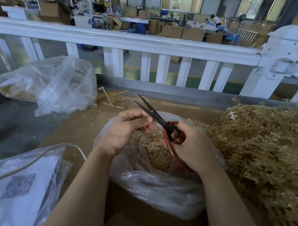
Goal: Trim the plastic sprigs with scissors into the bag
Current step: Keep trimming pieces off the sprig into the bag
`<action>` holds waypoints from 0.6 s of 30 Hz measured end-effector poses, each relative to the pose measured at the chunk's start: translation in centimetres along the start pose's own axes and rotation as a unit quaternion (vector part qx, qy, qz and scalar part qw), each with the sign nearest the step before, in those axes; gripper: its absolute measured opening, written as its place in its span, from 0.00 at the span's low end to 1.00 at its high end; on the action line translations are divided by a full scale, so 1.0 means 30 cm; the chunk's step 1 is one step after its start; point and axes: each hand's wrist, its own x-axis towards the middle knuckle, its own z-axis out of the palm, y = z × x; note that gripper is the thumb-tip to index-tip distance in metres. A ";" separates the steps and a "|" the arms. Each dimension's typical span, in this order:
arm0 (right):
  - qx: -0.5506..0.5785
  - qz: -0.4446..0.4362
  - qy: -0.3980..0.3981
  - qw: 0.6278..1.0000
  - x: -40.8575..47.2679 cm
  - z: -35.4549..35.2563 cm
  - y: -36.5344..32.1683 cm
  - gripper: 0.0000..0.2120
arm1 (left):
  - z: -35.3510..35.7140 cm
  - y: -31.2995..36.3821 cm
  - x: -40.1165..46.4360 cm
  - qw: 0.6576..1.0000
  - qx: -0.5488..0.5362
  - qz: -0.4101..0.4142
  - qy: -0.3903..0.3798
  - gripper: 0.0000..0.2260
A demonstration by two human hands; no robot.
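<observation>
Left hand (123,130) fingers (140,118) pinch a tan plastic sprig (152,140) above an open clear bag (157,181) mid-counter. Right hand (193,148) grips red-handled scissors (161,122), blades slightly parted, pointing toward the counter's far edge. A heap of sprigs (266,149) fills the counter's right side.
</observation>
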 end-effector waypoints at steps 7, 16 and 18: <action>0.004 0.001 -0.004 1.000 -0.002 0.002 0.003 0.21 | 0.007 0.002 -0.003 1.000 0.017 0.006 -0.003 0.07; 0.010 0.017 -0.008 1.000 -0.003 -0.005 0.001 0.21 | 0.005 0.004 -0.006 1.000 0.012 0.000 -0.002 0.06; 0.019 0.026 -0.004 0.999 -0.001 -0.005 0.000 0.17 | 0.007 0.004 -0.006 1.000 -0.001 -0.005 0.009 0.06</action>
